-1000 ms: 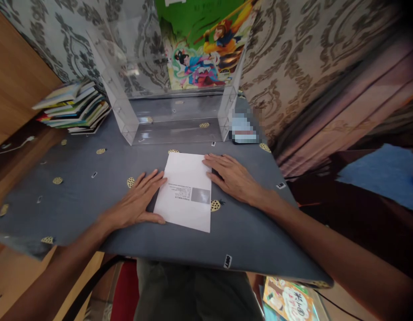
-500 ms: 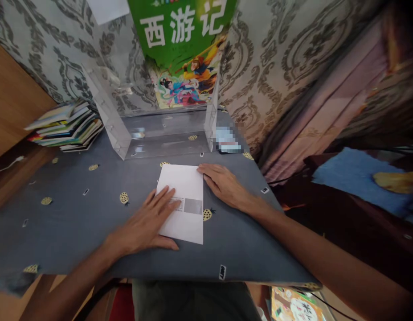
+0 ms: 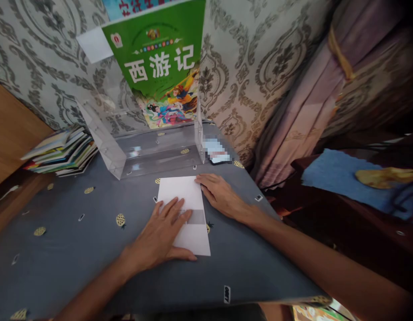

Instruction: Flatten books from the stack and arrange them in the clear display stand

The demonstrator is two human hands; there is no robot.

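Observation:
A white sheet of paper [image 3: 179,191] with a grey strip across it lies on the grey-blue table cover [image 3: 75,258] in front of me. My left hand [image 3: 162,232] rests flat over the paper's left and lower part, fingers and thumb spread, hiding part of the strip. At the top right corner, my right hand [image 3: 219,191] touches the paper's edge with fingertips laid flat and stretched out. Neither hand grasps anything. Whether the paper is one layer or folded I cannot tell.
Behind the paper stands a clear acrylic rack [image 3: 109,156] holding a green book [image 3: 159,67] upright. A phone [image 3: 217,151] lies beside it. Books are stacked [image 3: 61,151] at the left. A blue cloth [image 3: 340,174] lies on the right, near a curtain [image 3: 306,102].
My view has tilted up, showing more of the green book. My left hand has slid slightly right over the paper, covering more of the strip. The right hand stays at the corner.

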